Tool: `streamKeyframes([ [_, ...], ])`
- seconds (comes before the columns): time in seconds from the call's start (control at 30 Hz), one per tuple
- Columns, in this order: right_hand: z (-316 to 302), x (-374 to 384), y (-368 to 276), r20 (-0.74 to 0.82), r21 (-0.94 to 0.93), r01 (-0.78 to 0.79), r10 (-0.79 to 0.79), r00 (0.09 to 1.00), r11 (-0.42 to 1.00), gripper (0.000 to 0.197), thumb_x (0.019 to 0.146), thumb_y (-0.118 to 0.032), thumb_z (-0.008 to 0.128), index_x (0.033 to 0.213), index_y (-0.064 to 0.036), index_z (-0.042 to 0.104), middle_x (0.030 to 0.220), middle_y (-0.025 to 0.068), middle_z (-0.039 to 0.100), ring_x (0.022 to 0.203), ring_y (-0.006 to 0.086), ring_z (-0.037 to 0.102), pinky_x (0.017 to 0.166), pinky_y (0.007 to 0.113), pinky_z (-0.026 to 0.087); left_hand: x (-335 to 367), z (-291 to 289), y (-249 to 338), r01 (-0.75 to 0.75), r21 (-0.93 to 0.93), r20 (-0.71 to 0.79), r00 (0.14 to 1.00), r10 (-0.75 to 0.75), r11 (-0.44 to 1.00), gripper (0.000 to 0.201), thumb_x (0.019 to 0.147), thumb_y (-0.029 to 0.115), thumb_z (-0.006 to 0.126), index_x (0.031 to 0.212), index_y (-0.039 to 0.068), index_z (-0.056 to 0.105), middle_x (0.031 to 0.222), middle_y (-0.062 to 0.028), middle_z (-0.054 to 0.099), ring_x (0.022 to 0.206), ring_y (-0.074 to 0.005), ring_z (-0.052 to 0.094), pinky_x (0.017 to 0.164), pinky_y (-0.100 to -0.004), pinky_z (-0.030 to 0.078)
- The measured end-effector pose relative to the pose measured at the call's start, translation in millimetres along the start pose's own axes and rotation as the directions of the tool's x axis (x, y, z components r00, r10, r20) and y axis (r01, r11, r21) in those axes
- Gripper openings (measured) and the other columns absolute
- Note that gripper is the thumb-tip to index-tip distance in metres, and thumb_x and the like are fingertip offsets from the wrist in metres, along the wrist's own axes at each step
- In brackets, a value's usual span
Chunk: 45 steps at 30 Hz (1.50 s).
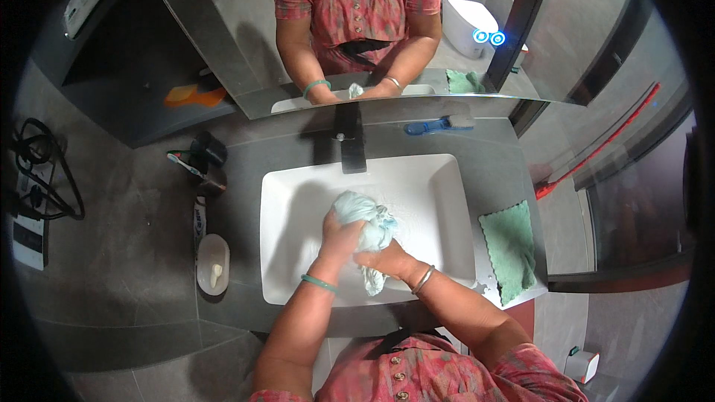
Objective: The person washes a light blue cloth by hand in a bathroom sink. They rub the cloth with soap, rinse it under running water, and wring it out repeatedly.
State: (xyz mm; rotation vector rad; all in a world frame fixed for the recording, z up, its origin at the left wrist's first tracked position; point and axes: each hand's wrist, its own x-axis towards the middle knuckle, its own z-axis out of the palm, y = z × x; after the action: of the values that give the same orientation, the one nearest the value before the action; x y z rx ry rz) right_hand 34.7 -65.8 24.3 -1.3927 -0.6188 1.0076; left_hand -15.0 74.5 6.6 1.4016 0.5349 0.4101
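Over the white rectangular sink [439, 253], a bunched pale blue-green cloth [356, 207] is gathered between both my hands. My left hand [339, 237], with a green bangle at its wrist, is closed round the cloth's left side. From the right, my right hand [389, 259] grips the lower part, a silver bangle on that wrist. A loose end of the cloth hangs below my hands toward the basin floor. Above the cloth's far side stands the dark faucet [353, 152]. Some fingers are hidden in the folds.
Right of the sink lies a green cloth [510, 253]. A blue-handled brush [432, 126] rests behind the basin. On the left are a soap dish [207, 283], a toothpaste tube [199, 216] and dark cups with a toothbrush [186, 165]. A mirror [246, 45] spans the back.
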Motion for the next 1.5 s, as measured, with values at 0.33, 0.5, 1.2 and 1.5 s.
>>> streamKeyframes([
  [0.33,-7.8,1.0,4.3,0.079,0.213,-0.027,0.01,0.997,0.977,0.109,0.074,-0.025,0.09,0.159,-0.0068,0.024,0.144,0.0157,0.053,0.133,0.0238,0.051,0.108,0.037,0.046,-12.5,-5.7,-0.4,0.178,-0.186,-0.241,0.945,-0.221,0.966,0.037,0.086,-0.004,0.065,0.122,0.002,0.06,0.11,-0.0075,0.068,0.097,-0.0178,0.067,0.087,-0.0313,0.055],
  [0.5,-8.1,-2.4,1.4,0.047,0.108,0.008,-0.013,0.999,0.994,0.157,0.06,-0.045,0.099,0.156,0.006,-0.015,0.155,0.0236,0.035,0.146,0.0332,0.035,0.121,0.037,0.028,-18.8,-5.2,-3.4,0.153,-0.149,-0.325,0.926,-0.194,0.977,0.034,0.091,0.001,0.063,0.125,0.003,0.059,0.11,-0.0075,0.067,0.098,-0.0186,0.067,0.084,-0.0319,0.057],
  [1.2,17.6,-37.4,-50.9,0.373,0.624,-0.539,0.39,0.842,0.566,0.042,0.087,-0.025,0.079,0.121,-0.0058,0.064,0.1,0.0064,0.071,0.081,0.0142,0.069,0.067,0.027,0.056,-24.8,-44.7,37.5,0.263,-0.336,0.152,0.963,-0.223,0.905,0.023,0.079,0.009,0.076,0.099,0.01,0.065,0.093,0.0029,0.063,0.086,-0.0104,0.059,0.08,-0.0286,0.05],
  [1.5,19.4,-0.6,-11.4,0.026,0.127,-0.211,0.209,0.978,0.969,0.041,0.077,-0.014,0.074,0.115,-0.0012,0.062,0.101,0.0055,0.066,0.09,0.0174,0.064,0.079,0.034,0.054,-1.9,-11.3,20.9,0.144,0.069,-0.147,0.98,-0.133,0.987,0.01,0.075,0.003,0.069,0.076,0.007,0.06,0.072,0.001,0.059,0.068,-0.012,0.057,0.062,-0.0302,0.05],
])
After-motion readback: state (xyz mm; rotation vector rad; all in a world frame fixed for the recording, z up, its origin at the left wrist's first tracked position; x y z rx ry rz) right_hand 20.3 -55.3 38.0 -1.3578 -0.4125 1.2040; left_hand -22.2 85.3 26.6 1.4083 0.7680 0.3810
